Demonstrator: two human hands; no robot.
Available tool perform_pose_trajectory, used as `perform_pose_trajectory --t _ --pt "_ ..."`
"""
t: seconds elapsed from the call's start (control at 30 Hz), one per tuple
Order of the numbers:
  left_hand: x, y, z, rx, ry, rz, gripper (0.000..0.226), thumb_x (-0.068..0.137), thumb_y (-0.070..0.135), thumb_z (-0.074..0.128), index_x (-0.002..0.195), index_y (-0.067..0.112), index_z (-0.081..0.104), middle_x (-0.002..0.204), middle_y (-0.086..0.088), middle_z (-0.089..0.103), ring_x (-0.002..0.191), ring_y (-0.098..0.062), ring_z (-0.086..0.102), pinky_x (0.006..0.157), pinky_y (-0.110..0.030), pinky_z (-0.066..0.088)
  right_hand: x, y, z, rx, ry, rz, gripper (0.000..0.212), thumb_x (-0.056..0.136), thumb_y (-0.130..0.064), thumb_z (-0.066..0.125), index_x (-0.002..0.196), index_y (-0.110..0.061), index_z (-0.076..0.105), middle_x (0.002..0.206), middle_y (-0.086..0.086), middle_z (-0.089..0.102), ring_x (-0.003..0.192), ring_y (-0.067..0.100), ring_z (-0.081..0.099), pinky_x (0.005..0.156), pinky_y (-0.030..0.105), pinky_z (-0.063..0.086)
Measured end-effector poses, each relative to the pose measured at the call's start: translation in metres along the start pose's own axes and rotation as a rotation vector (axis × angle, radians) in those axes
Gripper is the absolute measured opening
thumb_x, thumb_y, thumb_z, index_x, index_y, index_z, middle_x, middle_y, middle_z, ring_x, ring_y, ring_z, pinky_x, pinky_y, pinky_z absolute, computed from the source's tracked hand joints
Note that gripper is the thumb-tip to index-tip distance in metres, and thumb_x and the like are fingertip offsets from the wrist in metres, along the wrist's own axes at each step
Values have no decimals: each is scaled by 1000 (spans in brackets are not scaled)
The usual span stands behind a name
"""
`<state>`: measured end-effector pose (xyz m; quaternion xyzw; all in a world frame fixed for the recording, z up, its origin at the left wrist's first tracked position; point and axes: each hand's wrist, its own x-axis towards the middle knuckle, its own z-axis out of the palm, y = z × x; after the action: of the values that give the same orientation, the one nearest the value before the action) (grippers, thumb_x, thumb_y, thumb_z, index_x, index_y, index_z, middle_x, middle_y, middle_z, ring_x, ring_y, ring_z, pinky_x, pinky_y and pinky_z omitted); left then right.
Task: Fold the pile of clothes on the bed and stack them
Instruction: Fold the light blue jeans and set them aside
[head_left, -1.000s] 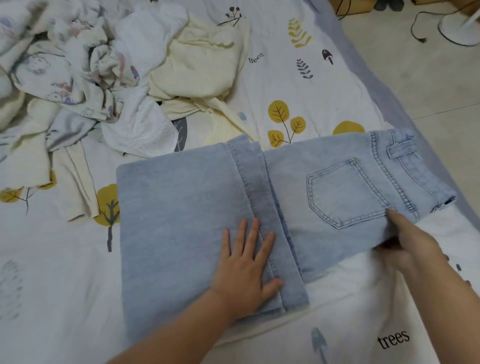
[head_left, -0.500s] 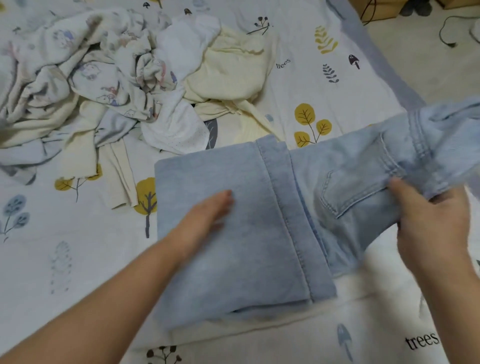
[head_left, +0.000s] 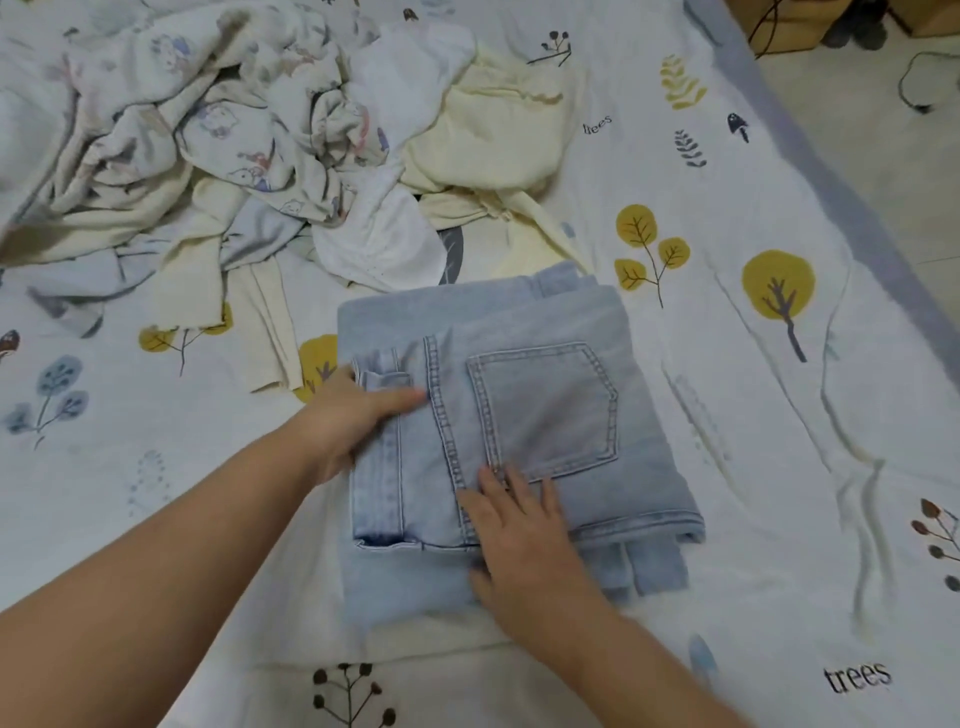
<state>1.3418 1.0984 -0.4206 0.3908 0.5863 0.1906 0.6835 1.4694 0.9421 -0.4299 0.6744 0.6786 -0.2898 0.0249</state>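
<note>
- Head view, sole camera. Your folded light-blue jeans (head_left: 519, 441) lie at frame centre on the tree-print bedsheet (head_left: 779, 389), back pocket (head_left: 545, 410) up, waistband edge toward 9 o'clock.
- Left hand (head_left: 358, 415): at the bundle's 9 o'clock edge, thumb on top by the belt loop (head_left: 382, 382), fingers tucked out of sight under the waistband. Reads as a pinch on the denim; how far the fingers curl underneath cannot be seen.
- Right hand (head_left: 519, 525): flat on the bundle at about 6 o'clock, fingers straight and spread, tips touching the lower seam of the pocket. Pressing, not gripping.
- Fold not square: hem ends (head_left: 654, 566) stick out beneath the top layer at 5 o'clock, and a strip of lower layer shows along 12 o'clock.
- Unfolded clothes pile (head_left: 249, 156) sits from 10 to 12 o'clock, its nearest white piece (head_left: 379, 249) just beside the jeans' far edge. No folded stack visible.
- Key relation: the bundle's long axis runs roughly 12 to 6, with both your hands on its near-left half; the pile lies beyond it, nearer your left hand.
- Judgement: jeans nearly done; most of the task remains. Expect to flatten, then shift the bundle aside with one hand per edge.
</note>
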Motion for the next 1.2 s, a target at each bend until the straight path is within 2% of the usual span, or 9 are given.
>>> perform_pose_trajectory --t 0.07,0.17,0.23,0.33,0.47,0.6,0.8,1.0,1.2 --pt "5 -2 -3 116 149 102 31 77 5 72 106 12 62 101 -10 70 86 -22 68 78 -35 54 -6 4 -5 105 73 -47 59 89 -27 51 144 -15 32 156 7 20 145 25 11 114 52 3" --pt "8 4 -12 134 252 262 30 75 12 75 101 17 62 95 2 70 84 -15 67 70 -26 51 -11 22 -18 173 569 28 49 77 -19 60 124 -6 58 136 14 51 128 36 44 101 59 31" --pt "11 1 -14 344 402 269 50 76 18 75 120 10 52 110 -4 63 98 -23 61 74 -27 46 -12 46 -27 233 684 243 52 89 -19 52 139 -10 42 149 9 30 140 28 24 112 51 18" --pt "11 -5 4 920 578 347 77 82 24 68 143 3 27 141 -21 37 126 -38 40 98 -46 36 -20 83 -9 163 392 513 66 98 -41 32 148 -24 -7 157 5 -13 145 22 -11 117 43 0" --pt "15 -20 50 1340 272 873 70 92 44 43 150 20 12 157 -11 4 144 -33 8 111 -55 -2 -33 96 22 211 241 486 69 96 -51 24 130 -38 -34 144 -7 -35 144 20 -13 117 40 0" --pt "34 -47 50 1779 1 600 64 93 60 13 134 36 -29 152 -1 -29 143 -25 -20 110 -50 -17 -38 106 22 101 211 463 68 95 -55 16 125 -37 -42 143 -9 -40 143 15 -19 116 42 -4" --pt "37 -28 97 1489 147 865 73 86 67 15 146 27 4 153 -6 -10 143 -35 -2 109 -53 -11 -15 97 -5 270 411 531 67 88 -59 12 134 -29 -28 150 -6 -25 141 9 -19 114 38 -11" --pt "74 -51 100 1632 49 657 66 78 71 -3 128 43 -34 150 3 -33 141 -26 -25 108 -53 -19 5 100 21 98 317 590 83 90 -64 21 131 -23 -37 155 10 -23 143 24 -18 113 49 -9" --pt "67 -43 106 1659 24 607 68 78 72 -3 128 39 -36 151 -1 -33 138 -28 -30 106 -52 -23 7 105 20 115 320 571 86 88 -66 24 128 -24 -40 156 9 -21 144 24 -16 113 47 -9"
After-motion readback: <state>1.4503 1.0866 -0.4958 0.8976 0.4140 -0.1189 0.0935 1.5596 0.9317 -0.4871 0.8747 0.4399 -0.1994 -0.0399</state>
